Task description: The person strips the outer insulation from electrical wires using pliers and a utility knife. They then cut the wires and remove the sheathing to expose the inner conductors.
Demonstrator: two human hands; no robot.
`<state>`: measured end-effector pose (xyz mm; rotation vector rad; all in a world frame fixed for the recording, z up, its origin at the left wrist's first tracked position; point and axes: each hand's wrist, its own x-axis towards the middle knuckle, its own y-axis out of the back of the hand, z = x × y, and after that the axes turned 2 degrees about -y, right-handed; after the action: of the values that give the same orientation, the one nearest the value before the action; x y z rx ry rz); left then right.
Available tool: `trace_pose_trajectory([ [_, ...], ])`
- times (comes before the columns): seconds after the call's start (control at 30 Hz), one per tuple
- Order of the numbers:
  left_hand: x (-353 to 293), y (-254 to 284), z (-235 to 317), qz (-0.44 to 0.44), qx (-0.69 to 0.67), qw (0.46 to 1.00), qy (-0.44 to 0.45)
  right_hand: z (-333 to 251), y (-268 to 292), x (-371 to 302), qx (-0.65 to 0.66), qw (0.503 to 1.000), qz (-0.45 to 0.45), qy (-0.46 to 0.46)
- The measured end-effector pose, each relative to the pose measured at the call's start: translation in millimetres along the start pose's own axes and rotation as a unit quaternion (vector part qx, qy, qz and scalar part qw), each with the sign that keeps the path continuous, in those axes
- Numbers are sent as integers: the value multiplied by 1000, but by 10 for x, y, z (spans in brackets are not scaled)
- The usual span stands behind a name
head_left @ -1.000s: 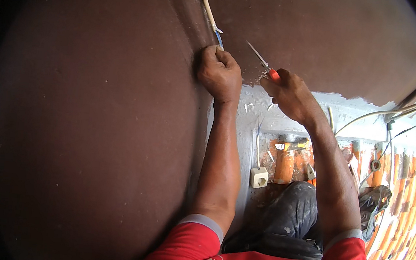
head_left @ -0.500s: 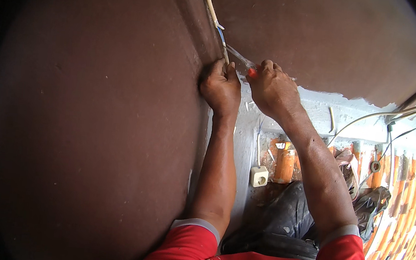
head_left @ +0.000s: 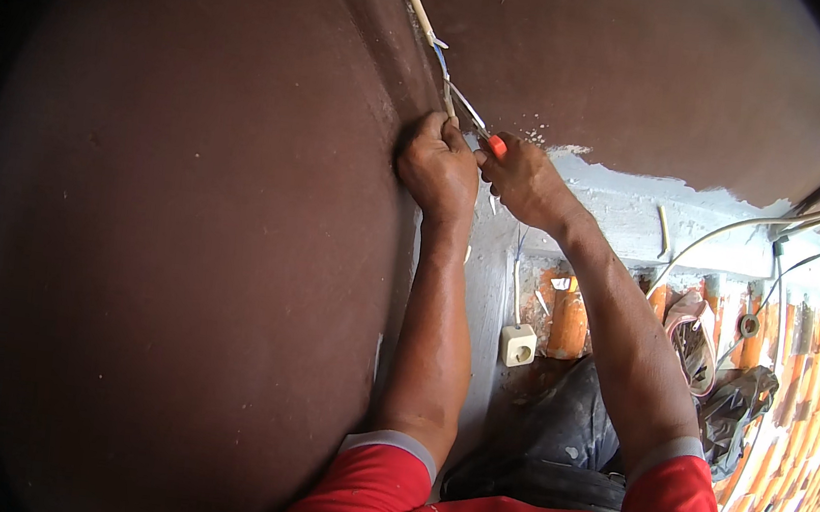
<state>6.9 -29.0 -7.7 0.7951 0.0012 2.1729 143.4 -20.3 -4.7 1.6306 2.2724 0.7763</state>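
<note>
A cream cable [head_left: 417, 5] comes down the brown wall from the top. Its sheath ends in a ragged flap, and a blue inner wire [head_left: 440, 58] shows below it. My left hand [head_left: 438, 168] is closed around the lower end of this cable, thumb uppermost. My right hand [head_left: 528, 181] grips a slim tool with a red handle [head_left: 497, 146] and a narrow, shiny shaft. The shaft slants up and left, and its tip meets the cable just above my left fingers. Whether it is a knife or another tool, I cannot make out.
Below the hands hangs a white socket box [head_left: 518, 345] on a short cable. Further cables [head_left: 728, 230] run along the grey band at right. A cable offcut [head_left: 663, 231], a roll of tape [head_left: 749, 325], a pinkish bag [head_left: 690, 327] and a black plastic bag [head_left: 739, 411] lie near the orange tiles.
My right hand has moved slightly left and down, closer to my left hand, and the tool's shaft has a steeper slant. My left hand keeps its hold on the cable.
</note>
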Motion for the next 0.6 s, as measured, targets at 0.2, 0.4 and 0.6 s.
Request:
trace_pose_trajectory([
  [0.2, 47, 114, -5, -53, -14, 998, 3, 60, -111, 13, 191, 979, -70, -18],
  [0.4, 94, 41, 58, 6, 12, 1000, -25, 8, -237, -96, 229, 971, -38, -51],
  [0.6, 242, -94, 170, 96, 29, 988, -119, -29, -143, -163, 274, 958, -2, -87],
])
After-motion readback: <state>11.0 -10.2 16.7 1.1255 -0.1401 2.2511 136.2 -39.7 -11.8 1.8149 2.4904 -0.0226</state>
